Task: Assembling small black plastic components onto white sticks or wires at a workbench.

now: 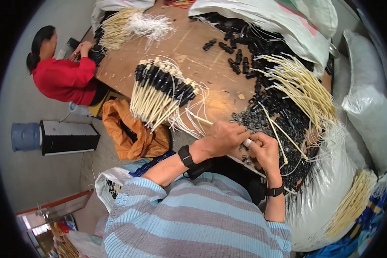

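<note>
Both my hands meet over the front edge of the wooden table. My left hand (224, 138) is closed around a thin cream rod (198, 117), whose far end sticks out past the fingers. My right hand (264, 151) is closed, thumb and fingers pinched close to the left fingertips. Between the two hands shows a small white piece (247, 142); I cannot tell if it is the rod's end or a finger wrap. What the right fingers pinch is hidden. Small dark plastic pieces (256, 121) lie heaped beside the hands, with two loose cream rods (273, 129) on top.
Left of my hands lies a bundle of cream rods with black fittings (163, 88) and white threads. More cream rods (303, 81) lie at right, near black plastic fittings (245, 64). White sacks (367, 94) stand at right, an orange bag (116, 124) at left. A person in red (64, 79) works at the table's far left.
</note>
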A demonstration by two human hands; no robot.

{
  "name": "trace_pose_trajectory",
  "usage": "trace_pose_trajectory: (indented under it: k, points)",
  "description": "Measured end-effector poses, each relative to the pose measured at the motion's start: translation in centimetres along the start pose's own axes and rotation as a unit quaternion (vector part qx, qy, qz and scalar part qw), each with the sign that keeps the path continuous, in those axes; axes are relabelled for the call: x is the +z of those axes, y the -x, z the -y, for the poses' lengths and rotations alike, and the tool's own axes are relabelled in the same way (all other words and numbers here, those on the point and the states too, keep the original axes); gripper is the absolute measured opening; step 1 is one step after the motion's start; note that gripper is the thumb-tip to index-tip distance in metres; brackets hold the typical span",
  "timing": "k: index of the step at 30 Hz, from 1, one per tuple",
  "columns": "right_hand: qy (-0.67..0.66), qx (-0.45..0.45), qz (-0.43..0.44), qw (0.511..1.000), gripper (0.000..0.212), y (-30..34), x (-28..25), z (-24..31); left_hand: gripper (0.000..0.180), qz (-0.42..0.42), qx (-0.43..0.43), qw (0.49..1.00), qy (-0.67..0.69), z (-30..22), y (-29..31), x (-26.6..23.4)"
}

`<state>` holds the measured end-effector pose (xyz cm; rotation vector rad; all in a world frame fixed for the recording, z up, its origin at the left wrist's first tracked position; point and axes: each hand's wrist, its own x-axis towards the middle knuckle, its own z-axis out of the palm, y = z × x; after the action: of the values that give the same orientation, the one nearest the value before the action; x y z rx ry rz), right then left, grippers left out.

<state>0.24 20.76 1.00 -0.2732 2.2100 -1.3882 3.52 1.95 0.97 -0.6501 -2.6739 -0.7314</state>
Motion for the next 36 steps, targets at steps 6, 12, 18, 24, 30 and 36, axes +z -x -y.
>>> trace_pose_trajectory:
  k: [6,12,18,24,30,36]
  points:
    - [0.153,-0.311,-0.238,0.907,0.008,-0.4,1.7,2.1,0.018,-0.12,-0.068,0.988,-0.071,4.7,1.0,-3.6]
    - [0.31,-0.309,-0.142,0.888,0.029,-0.6,1.6,1.0,0.03,-0.212,-0.232,0.888,-0.336,12.5,4.4,-8.4]
    - [0.283,-0.159,-0.276,0.905,0.02,-0.3,-1.7,-2.7,0.039,-0.121,-0.123,0.984,0.047,8.5,0.1,-2.6]
    - [0.382,-0.009,-0.265,0.885,0.007,0.5,-4.4,-4.6,0.031,-0.039,-0.089,0.991,0.095,7.9,-7.5,5.3]
    - [0.386,-0.1,-0.265,0.878,0.013,0.7,-6.1,-4.7,0.022,0.015,-0.191,0.979,0.072,8.3,-7.3,4.9]
    - [0.153,-0.142,-0.224,0.952,0.023,1.3,-4.6,-3.5,0.036,-0.043,-0.207,0.965,0.158,8.0,-4.1,2.7]
